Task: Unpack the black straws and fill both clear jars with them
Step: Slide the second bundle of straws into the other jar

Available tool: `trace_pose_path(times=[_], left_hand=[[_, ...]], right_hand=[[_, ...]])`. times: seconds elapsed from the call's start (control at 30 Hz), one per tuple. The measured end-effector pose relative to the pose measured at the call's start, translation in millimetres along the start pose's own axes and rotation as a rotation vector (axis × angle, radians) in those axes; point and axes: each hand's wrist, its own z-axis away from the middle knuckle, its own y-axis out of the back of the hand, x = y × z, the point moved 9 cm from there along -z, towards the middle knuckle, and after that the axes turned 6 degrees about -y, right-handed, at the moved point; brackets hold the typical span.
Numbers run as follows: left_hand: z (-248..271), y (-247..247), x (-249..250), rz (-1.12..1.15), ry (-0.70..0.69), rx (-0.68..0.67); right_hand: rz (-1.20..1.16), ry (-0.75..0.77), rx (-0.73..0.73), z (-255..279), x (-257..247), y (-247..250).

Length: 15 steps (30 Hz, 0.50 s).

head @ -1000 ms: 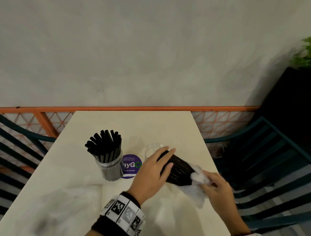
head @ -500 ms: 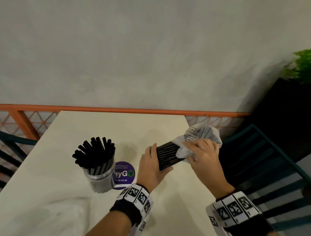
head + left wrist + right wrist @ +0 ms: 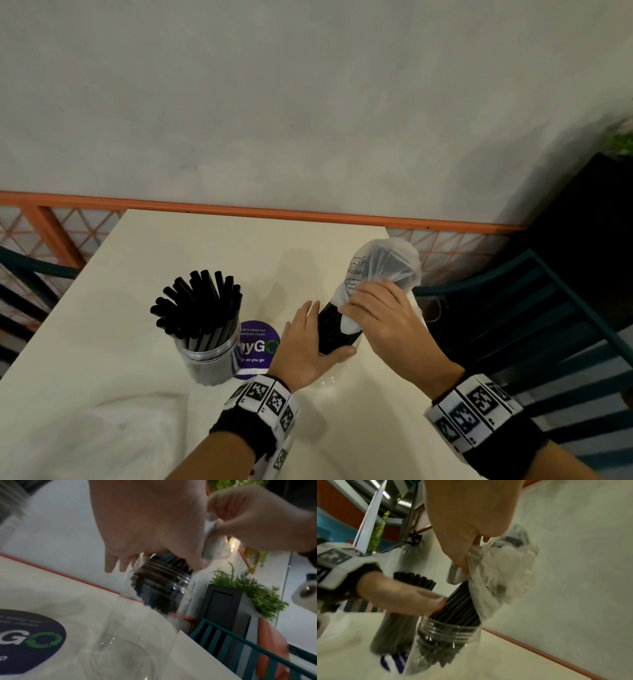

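Note:
A bundle of black straws stands nearly upright with its lower ends inside the mouth of a clear jar, which my left hand mostly hides in the head view. My left hand grips the bare part of the bundle just above the jar, thumb round the front. My right hand pinches the white plastic wrapper that still covers the bundle's top. In the right wrist view the straws enter the jar below the wrapper. A second clear jar to the left is packed with black straws.
A purple round sticker lies on the cream table between the jars. Crumpled clear plastic lies at the near left. An orange rail runs along the far edge. Teal chairs stand to the right.
The bundle has swung from lying on its side to nearly upright, and its lower ends have gone into the empty jar. My right hand rose with the wrapper end.

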Motion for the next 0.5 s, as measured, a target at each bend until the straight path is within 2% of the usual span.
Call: trace_pose_path(times=[0.1, 0.33, 0.5], left_hand=[[2, 9, 4, 0.191, -0.035, -0.005], [2, 19, 2, 0.269, -0.068, -0.033], [1, 32, 6, 0.346, -0.1, 0.031]], right_hand=[[0.036, 0.085, -0.101, 7, -12, -12], [0.316, 0.331, -0.31, 12, -30, -32], [0.426, 0.357, -0.325, 5, -22, -29]])
